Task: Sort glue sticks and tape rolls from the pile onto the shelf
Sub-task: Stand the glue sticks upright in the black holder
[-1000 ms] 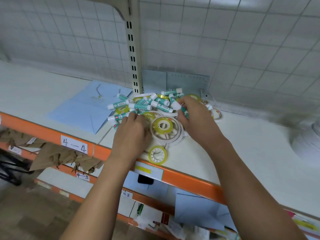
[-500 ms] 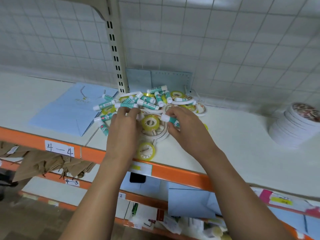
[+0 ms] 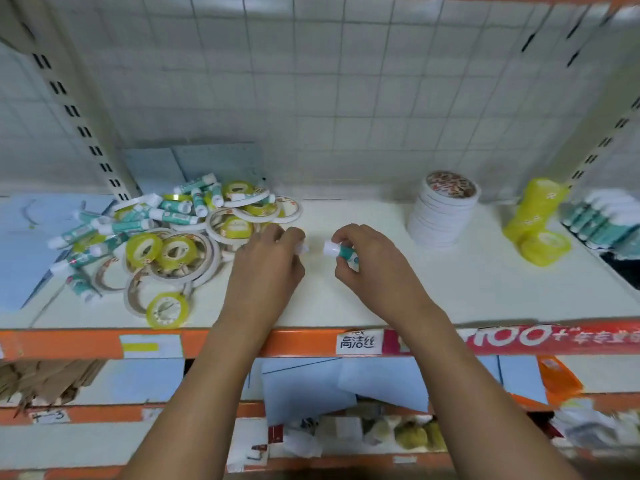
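Note:
A mixed pile (image 3: 173, 233) of teal-and-white glue sticks and yellow and white tape rolls lies on the left of the white shelf (image 3: 346, 299). My right hand (image 3: 370, 265) grips a teal glue stick (image 3: 341, 250) with its white cap pointing left. Just left of it, my left hand (image 3: 266, 268) curls round another glue stick, of which only the white tip (image 3: 303, 250) shows. Both hands hover over the shelf, to the right of the pile.
A stack of white tape rolls (image 3: 441, 209) stands at the right, then stacked yellow tape rolls (image 3: 536, 223) and a row of glue sticks (image 3: 602, 220) at the far right. Blue paper (image 3: 20, 258) lies left. The orange shelf edge (image 3: 242, 341) runs along the front.
Both hands have left the pile and moved right, each carrying a glue stick. The view has swung right, revealing the sorted stacks.

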`<state>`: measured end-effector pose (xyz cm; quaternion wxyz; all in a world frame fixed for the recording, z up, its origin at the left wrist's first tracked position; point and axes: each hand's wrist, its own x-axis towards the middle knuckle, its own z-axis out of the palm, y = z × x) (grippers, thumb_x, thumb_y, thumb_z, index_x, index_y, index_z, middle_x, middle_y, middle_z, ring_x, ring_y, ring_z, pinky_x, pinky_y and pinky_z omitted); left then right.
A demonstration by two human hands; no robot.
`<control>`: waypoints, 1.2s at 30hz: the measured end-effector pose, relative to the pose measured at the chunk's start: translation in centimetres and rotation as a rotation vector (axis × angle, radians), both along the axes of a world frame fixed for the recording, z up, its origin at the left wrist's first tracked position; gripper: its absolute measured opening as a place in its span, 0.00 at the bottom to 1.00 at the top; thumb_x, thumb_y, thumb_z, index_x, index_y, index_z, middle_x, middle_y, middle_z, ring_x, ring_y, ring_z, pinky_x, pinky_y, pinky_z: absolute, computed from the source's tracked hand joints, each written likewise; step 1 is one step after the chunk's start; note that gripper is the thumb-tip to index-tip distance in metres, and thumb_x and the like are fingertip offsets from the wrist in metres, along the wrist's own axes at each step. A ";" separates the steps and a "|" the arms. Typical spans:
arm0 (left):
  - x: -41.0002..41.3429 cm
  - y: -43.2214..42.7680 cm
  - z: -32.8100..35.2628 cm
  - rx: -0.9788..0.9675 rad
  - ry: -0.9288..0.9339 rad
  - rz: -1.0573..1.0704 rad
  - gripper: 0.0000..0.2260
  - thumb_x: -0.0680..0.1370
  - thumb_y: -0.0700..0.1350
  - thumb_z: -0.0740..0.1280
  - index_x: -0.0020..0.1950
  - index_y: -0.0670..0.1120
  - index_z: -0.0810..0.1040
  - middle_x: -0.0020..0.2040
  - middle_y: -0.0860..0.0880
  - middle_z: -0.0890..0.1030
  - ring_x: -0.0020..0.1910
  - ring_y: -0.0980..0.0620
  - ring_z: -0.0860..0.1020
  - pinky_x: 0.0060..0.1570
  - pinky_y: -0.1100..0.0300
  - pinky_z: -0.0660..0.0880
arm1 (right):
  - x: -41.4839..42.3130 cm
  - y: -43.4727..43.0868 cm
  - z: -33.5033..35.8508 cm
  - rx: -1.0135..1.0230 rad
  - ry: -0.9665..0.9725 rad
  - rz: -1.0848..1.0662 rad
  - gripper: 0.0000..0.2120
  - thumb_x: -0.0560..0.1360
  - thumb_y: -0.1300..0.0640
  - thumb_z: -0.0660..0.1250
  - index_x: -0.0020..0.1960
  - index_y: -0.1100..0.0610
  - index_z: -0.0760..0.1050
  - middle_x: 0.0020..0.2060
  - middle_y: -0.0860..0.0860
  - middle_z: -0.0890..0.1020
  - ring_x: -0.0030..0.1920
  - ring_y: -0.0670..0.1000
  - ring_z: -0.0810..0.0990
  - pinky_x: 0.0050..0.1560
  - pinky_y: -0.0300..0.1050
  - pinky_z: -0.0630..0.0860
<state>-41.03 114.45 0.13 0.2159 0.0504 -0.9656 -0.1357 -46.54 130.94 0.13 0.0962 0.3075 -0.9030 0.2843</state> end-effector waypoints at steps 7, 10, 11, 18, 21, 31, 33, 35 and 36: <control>-2.7 13.0 -0.7 -0.018 -0.042 -0.218 0.14 0.74 0.43 0.65 0.59 0.49 0.75 0.49 0.50 0.74 0.48 0.47 0.74 0.39 0.54 0.73 | -0.8 13.5 -0.4 0.044 -0.050 -0.133 0.10 0.72 0.58 0.66 0.54 0.55 0.74 0.46 0.51 0.77 0.47 0.55 0.75 0.48 0.55 0.73; -4.1 18.4 -0.7 -0.031 -0.052 -0.302 0.14 0.74 0.42 0.65 0.60 0.49 0.76 0.49 0.49 0.75 0.48 0.46 0.75 0.41 0.53 0.73 | -1.2 19.3 -0.7 0.062 -0.063 -0.194 0.11 0.72 0.58 0.66 0.54 0.55 0.74 0.46 0.52 0.77 0.47 0.56 0.74 0.47 0.55 0.74; -4.5 20.1 -0.6 -0.038 -0.054 -0.332 0.14 0.75 0.42 0.65 0.60 0.49 0.76 0.49 0.49 0.76 0.48 0.46 0.75 0.42 0.52 0.73 | -1.3 21.2 -0.8 0.061 -0.063 -0.214 0.11 0.72 0.58 0.66 0.54 0.55 0.74 0.46 0.52 0.77 0.47 0.56 0.74 0.47 0.55 0.74; -7.4 30.6 -0.9 -0.020 -0.088 -0.479 0.13 0.75 0.43 0.64 0.59 0.50 0.75 0.50 0.51 0.75 0.50 0.48 0.74 0.44 0.52 0.73 | -2.4 32.0 -1.0 0.057 -0.058 -0.321 0.11 0.72 0.57 0.66 0.55 0.54 0.74 0.47 0.52 0.77 0.48 0.55 0.75 0.47 0.56 0.74; -8.6 33.8 -1.1 -0.011 -0.093 -0.541 0.13 0.75 0.43 0.64 0.59 0.51 0.76 0.51 0.51 0.75 0.50 0.49 0.74 0.43 0.53 0.73 | -2.9 35.1 -0.9 0.036 -0.062 -0.369 0.10 0.73 0.57 0.66 0.54 0.55 0.74 0.47 0.52 0.77 0.49 0.56 0.75 0.47 0.56 0.74; -14.1 39.5 -2.2 0.037 -0.186 -0.718 0.13 0.78 0.42 0.64 0.62 0.50 0.76 0.53 0.50 0.75 0.54 0.49 0.74 0.48 0.52 0.72 | -5.3 40.2 -0.8 0.007 -0.050 -0.507 0.10 0.73 0.56 0.65 0.54 0.54 0.75 0.47 0.51 0.78 0.48 0.54 0.76 0.47 0.55 0.75; -15.0 40.3 -2.4 0.048 -0.208 -0.733 0.12 0.79 0.43 0.64 0.62 0.50 0.77 0.52 0.51 0.75 0.54 0.49 0.74 0.48 0.51 0.73 | -5.9 41.0 -0.9 0.020 -0.054 -0.513 0.09 0.74 0.56 0.66 0.54 0.53 0.75 0.47 0.50 0.77 0.47 0.54 0.75 0.47 0.55 0.75; -15.8 41.0 -2.4 0.040 -0.222 -0.743 0.12 0.79 0.44 0.63 0.62 0.51 0.77 0.52 0.51 0.75 0.53 0.48 0.75 0.48 0.51 0.73 | -6.9 41.7 -0.9 0.044 -0.062 -0.517 0.09 0.75 0.56 0.66 0.56 0.53 0.75 0.48 0.50 0.78 0.48 0.54 0.75 0.48 0.55 0.75; -16.1 41.4 -2.4 0.028 -0.231 -0.744 0.12 0.79 0.44 0.63 0.62 0.51 0.76 0.52 0.51 0.75 0.53 0.48 0.75 0.48 0.51 0.73 | -7.4 42.0 -0.9 0.054 -0.066 -0.518 0.10 0.75 0.56 0.66 0.56 0.54 0.75 0.48 0.51 0.78 0.48 0.54 0.76 0.48 0.55 0.75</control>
